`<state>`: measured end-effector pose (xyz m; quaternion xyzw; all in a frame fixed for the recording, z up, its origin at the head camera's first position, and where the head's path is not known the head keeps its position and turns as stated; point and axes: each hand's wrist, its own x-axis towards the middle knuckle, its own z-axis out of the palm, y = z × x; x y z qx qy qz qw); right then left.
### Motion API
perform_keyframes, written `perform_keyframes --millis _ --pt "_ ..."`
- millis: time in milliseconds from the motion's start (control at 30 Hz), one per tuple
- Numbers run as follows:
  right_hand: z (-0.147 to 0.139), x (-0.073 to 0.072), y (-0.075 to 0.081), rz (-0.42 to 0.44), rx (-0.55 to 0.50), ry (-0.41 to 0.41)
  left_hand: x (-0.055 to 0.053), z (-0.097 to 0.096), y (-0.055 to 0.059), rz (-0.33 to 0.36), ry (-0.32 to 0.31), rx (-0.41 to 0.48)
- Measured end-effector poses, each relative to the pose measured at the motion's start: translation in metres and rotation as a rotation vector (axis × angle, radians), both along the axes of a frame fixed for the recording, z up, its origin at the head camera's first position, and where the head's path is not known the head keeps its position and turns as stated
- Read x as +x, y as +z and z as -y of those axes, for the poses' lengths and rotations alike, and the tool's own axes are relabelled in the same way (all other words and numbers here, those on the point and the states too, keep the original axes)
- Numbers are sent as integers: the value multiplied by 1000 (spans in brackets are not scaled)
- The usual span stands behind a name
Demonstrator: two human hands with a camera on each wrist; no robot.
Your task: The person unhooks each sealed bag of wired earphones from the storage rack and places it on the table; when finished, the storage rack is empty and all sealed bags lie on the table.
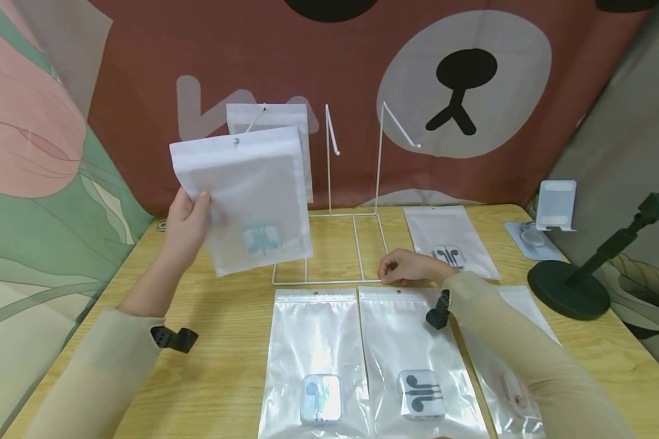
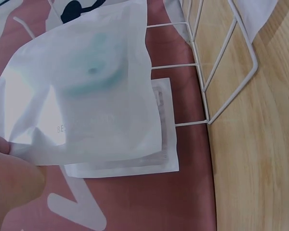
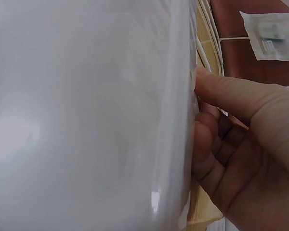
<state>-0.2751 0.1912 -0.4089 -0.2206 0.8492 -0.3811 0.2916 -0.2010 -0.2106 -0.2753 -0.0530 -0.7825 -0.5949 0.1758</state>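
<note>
My left hand (image 1: 188, 219) pinches the left edge of a frosted white zip bag (image 1: 252, 189) with a teal-and-white earphone case (image 1: 260, 238) inside. The bag hangs tilted, the tip of a rack hook showing at its top hole. Behind it, another white bag (image 1: 269, 114) hangs on the same side of the white wire rack (image 1: 329, 282). My right hand (image 1: 409, 266) grips the rack's front right base corner, fingers curled. In the right wrist view, a bag on the table (image 3: 86, 115) covers much of the frame beside the thumb and fingers.
Two silvery bags with earphone cases, a left one (image 1: 315, 335) and a middle one (image 1: 406, 335), lie before the rack. A third bag (image 1: 527, 311) lies partly under my right sleeve. Behind are another bag (image 1: 439, 225), a phone stand (image 1: 556, 204) and a dark green stand (image 1: 568, 289).
</note>
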Motion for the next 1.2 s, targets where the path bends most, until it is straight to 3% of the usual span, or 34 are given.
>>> perform_keyframes --millis 133,500,967,1200 --pt "-1 0 -1 -1 0 -2 6 1 1 -24 -16 15" --pt "-2 1 1 0 -7 -4 26 13 -8 16 -64 -60" --pt "0 0 -1 -3 11 -4 53 51 -34 151 -160 -177" --pt "0 -1 -1 -12 29 -3 60 70 -45 234 -257 -146"
